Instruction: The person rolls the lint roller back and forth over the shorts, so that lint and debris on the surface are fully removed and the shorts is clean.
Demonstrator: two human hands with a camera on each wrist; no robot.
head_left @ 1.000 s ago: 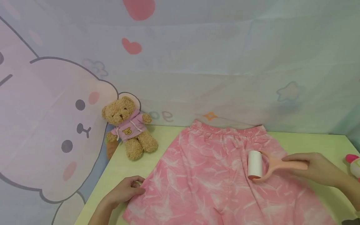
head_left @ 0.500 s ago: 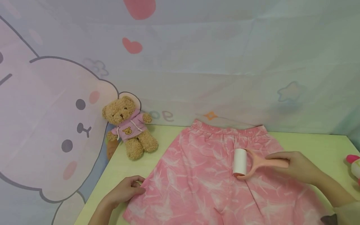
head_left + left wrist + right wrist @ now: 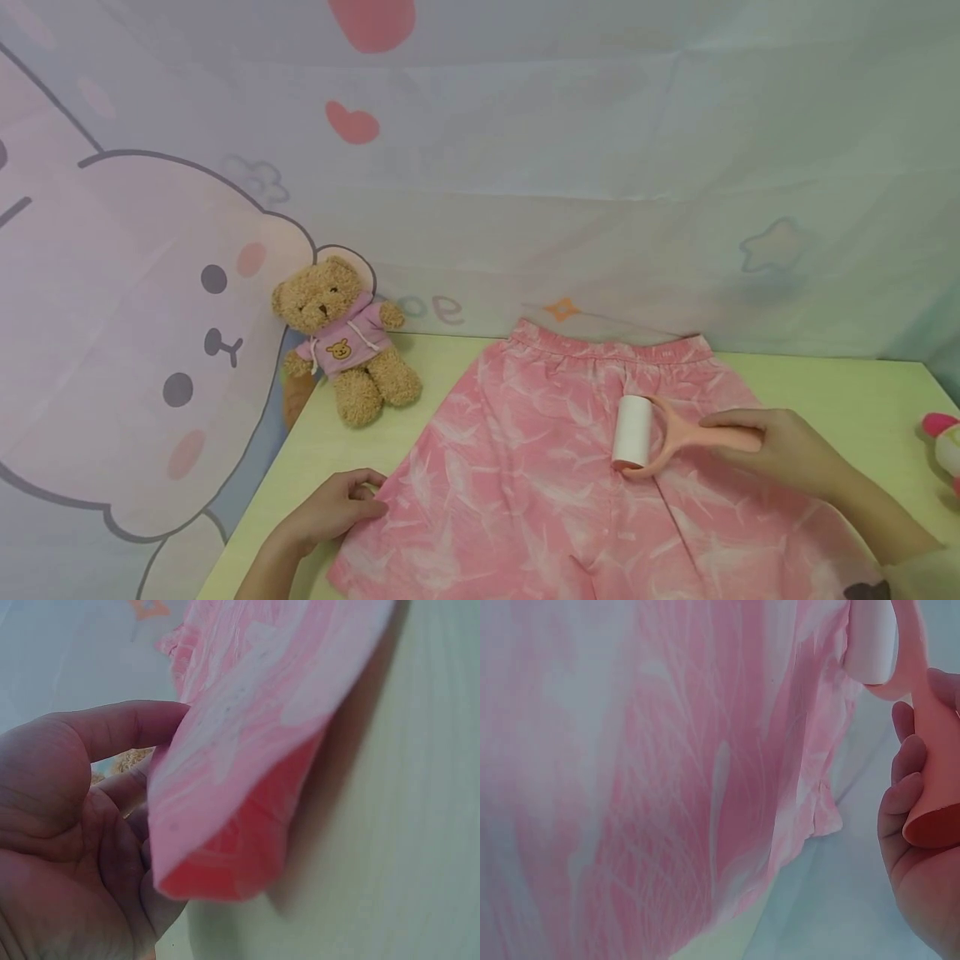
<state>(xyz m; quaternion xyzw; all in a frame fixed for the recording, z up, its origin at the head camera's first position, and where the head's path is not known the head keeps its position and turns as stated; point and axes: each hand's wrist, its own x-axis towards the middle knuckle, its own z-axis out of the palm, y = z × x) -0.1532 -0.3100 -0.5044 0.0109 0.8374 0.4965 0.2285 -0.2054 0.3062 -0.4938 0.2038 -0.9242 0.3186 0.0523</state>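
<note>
A pink skirt (image 3: 517, 467) with white streaks and a gathered waistband lies spread on the pale green table. My right hand (image 3: 783, 450) grips the peach handle of a lint roller (image 3: 633, 432), its fingers wrapped round the grip in the right wrist view. The white roll rests on the upper middle of the skirt, below the waistband. At the skirt's left edge, my left hand (image 3: 330, 508) pinches the fabric. In the left wrist view the thumb touches the cloth (image 3: 225, 772) from one side, the other fingers are partly hidden behind it, and the hem gapes.
A teddy bear (image 3: 348, 342) in a pink hoodie sits at the table's back left corner. Part of a colourful plush toy (image 3: 947, 442) shows at the right edge. A printed cloth backdrop (image 3: 525, 167) hangs behind the table (image 3: 840, 387).
My right hand has moved left with the lint roller, from the skirt's right side to its middle, slowing lately. My left hand has stayed at the skirt's edge.
</note>
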